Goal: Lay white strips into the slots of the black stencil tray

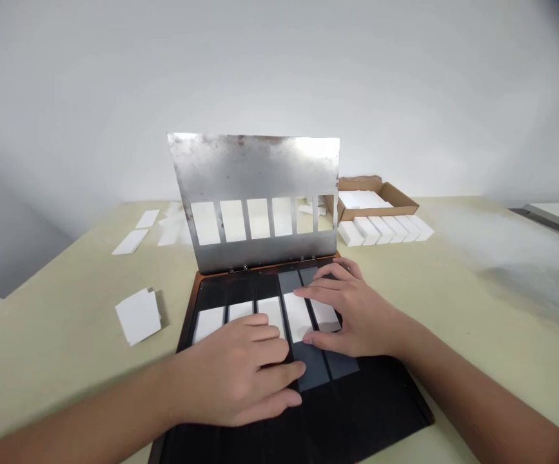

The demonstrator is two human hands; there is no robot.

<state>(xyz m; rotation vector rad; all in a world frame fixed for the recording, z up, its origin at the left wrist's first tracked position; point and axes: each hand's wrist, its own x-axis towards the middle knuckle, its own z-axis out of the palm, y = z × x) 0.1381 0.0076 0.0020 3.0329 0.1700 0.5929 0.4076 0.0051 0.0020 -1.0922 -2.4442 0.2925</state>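
Note:
A black tray (pixel 303 412) with ribbed lanes lies on the table, and a hinged steel plate (pixel 254 167) with a row of rectangular windows stands nearly upright at its far edge. Several white rectangular strips (pixel 272 316) lie side by side in the tray's lanes. My left hand (pixel 231 367) rests flat over the left strips, hiding parts of them. My right hand (pixel 351 309) lies with its fingers spread across the right strips (pixel 297 316), touching them. Neither hand grips anything.
A cardboard box (pixel 378 200) holding white pieces stands behind the plate, with a row of white blocks (pixel 385 231) in front of it. Loose white sheets (pixel 138 316) lie left of the tray on the pale table (pixel 453 303). A grey-edged board (pixel 557 218) sits far right.

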